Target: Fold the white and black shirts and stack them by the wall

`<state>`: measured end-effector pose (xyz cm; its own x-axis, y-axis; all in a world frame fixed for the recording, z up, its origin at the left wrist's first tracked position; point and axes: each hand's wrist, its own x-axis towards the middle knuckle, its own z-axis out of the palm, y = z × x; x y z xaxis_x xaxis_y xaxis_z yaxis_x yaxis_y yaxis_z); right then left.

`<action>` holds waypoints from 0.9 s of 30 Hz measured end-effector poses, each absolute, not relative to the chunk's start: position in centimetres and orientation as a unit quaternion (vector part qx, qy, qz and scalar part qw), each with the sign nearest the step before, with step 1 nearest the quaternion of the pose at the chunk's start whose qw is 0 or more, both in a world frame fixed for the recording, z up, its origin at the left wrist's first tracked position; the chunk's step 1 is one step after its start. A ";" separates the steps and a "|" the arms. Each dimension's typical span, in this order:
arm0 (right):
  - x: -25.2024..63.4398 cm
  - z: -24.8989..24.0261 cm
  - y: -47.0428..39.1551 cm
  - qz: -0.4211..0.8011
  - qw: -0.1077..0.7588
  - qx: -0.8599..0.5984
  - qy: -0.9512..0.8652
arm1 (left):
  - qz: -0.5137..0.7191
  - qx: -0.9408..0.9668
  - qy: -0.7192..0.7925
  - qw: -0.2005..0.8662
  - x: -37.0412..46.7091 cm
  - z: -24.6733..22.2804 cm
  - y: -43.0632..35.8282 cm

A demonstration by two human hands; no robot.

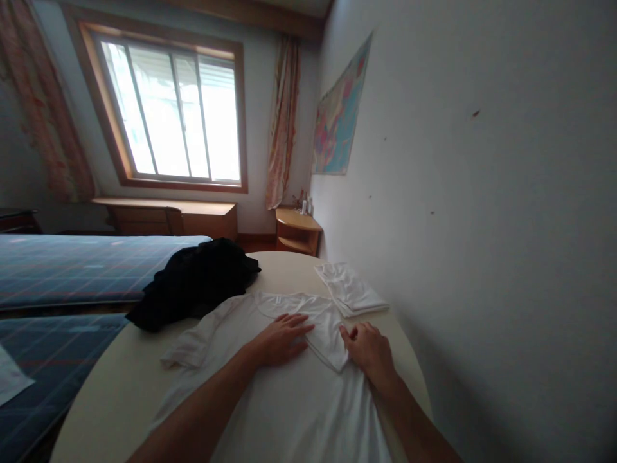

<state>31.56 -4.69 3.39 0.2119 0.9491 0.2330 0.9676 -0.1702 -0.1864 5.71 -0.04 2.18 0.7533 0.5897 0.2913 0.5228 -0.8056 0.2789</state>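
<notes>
Both hands on a white t-shirt (pixel 289 399) spread across the desk (pixel 120 392): left hand (pixel 282 339) flat, fingers spread; right hand (pixel 369 350) grip pinching the folded-in sleeve, near folded white clothes (pixel 351 289).

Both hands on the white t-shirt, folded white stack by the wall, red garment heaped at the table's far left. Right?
Not quite: the heaped garment is black, not red, as the head view shows. The rest holds: left hand and right hand rest on the white t-shirt, with the folded white stack by the wall.
</notes>
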 end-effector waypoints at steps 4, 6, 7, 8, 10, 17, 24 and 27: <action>31.1 3.6 -5.0 -0.022 0.134 -0.762 -0.633 | 0.166 0.934 0.299 0.100 5.8 1.6 -0.1; 31.0 3.6 -5.1 -0.003 0.137 -0.760 -0.636 | 0.162 0.935 0.299 0.102 5.7 1.6 0.0; 30.9 3.6 -5.1 0.017 0.141 -0.760 -0.634 | 0.160 0.935 0.299 0.102 5.7 1.6 0.0; 31.0 3.6 -5.0 0.042 0.148 -0.761 -0.630 | 0.159 0.936 0.298 0.102 5.7 1.7 -0.1; 31.1 3.4 -4.9 0.097 0.174 -0.757 -0.622 | 0.166 0.935 0.295 0.101 5.7 2.0 -0.2; 32.0 2.8 -4.8 0.216 0.300 -0.669 -0.645 | 0.203 0.933 0.276 0.113 5.6 2.3 -0.5; 30.1 4.7 -4.9 0.208 0.340 -0.631 -0.665 | 0.238 0.918 0.292 0.122 5.8 2.1 -0.2; 28.1 5.5 -5.1 0.217 0.352 -0.603 -0.682 | 0.280 0.896 0.324 0.116 5.9 2.1 -0.1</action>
<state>28.08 -5.11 5.46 -0.0243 0.9758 0.2174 0.6697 0.1773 -0.7212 5.87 -0.14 2.05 0.6331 0.6458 0.4268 0.5165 -0.7630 0.3886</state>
